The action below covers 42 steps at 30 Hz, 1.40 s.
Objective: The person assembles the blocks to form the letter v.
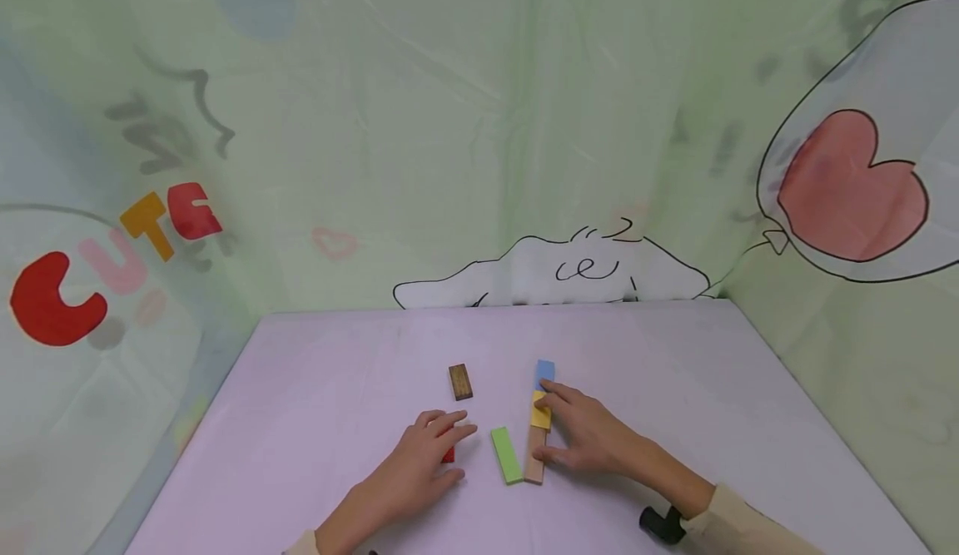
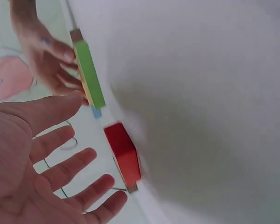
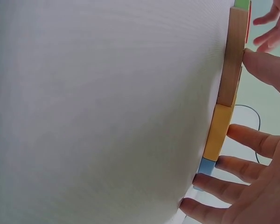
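Three blocks form a line on the table: blue (image 1: 545, 369) farthest, yellow (image 1: 540, 419) in the middle, plain wood-coloured (image 1: 535, 457) nearest. Along this line my right hand (image 1: 595, 434) spreads its fingers, the thumb at the wooden block and fingertips at the yellow and blue ones, as the right wrist view shows. My left hand (image 1: 412, 468) hovers with fingers apart over a red block (image 2: 125, 151), partly hiding it in the head view; its palm holds nothing. Between the hands lies a light green block (image 1: 506, 455), slightly slanted beside the wooden block.
A dark brown block (image 1: 460, 382) lies farther back, beyond the left hand. The pale lilac table (image 1: 337, 372) meets a printed curtain (image 1: 449, 139) at its back and sides. A black strap piece (image 1: 663, 526) sits at the right wrist.
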Each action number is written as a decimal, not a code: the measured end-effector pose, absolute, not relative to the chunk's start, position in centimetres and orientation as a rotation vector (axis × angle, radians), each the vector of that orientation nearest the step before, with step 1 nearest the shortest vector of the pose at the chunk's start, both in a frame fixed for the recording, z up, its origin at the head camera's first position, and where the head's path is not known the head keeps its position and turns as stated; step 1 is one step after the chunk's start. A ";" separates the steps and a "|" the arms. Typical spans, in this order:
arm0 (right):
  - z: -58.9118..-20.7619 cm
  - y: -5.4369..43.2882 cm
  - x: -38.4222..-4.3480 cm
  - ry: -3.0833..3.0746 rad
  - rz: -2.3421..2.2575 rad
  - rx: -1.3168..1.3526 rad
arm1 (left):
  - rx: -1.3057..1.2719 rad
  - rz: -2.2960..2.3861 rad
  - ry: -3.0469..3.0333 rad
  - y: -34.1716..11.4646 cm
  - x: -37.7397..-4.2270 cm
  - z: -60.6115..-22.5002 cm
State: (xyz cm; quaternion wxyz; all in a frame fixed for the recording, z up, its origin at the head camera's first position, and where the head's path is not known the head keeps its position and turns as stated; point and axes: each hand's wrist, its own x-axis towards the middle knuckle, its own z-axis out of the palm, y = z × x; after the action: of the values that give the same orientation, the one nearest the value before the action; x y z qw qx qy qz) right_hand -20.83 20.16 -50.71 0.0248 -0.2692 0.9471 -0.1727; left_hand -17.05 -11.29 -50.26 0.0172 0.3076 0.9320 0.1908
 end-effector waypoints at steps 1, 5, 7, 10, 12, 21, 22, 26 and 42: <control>-50.7 20.2 -20.8 2.925 -0.545 -0.831 | 0.929 0.608 2.901 -11.5 -17.2 -50.4; -50.9 20.2 -20.6 2.911 -0.569 -0.829 | 0.812 0.630 2.889 -12.4 -17.8 -50.9; -50.9 20.1 -20.4 2.914 -0.572 -0.837 | 0.772 0.627 2.872 -12.7 -18.1 -51.0; -50.8 20.1 -20.3 2.929 -0.570 -0.857 | 0.749 0.660 2.848 -13.2 -18.4 -51.1; -50.7 20.0 -20.2 2.937 -0.568 -0.870 | 0.737 0.687 2.832 -13.5 -18.6 -51.1; -50.6 20.1 -20.5 2.939 -0.545 -0.870 | 0.774 0.758 2.835 -15.0 -19.5 -52.0; -50.6 20.1 -20.5 2.941 -0.543 -0.877 | 0.776 0.759 2.839 -15.1 -19.5 -52.1; -50.5 20.0 -20.6 2.937 -0.547 -0.870 | 0.771 0.761 2.856 -15.4 -19.6 -52.3; -50.1 20.1 -20.5 2.920 -0.554 -0.861 | 0.672 0.924 2.865 -15.8 -19.8 -52.9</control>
State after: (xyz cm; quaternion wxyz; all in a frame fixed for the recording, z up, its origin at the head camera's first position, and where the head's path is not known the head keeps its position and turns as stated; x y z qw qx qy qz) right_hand -20.51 20.07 -50.13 0.0237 -0.2782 0.9434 -0.1791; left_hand -19.82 -15.78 -52.85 0.0285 0.2179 0.9285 0.2995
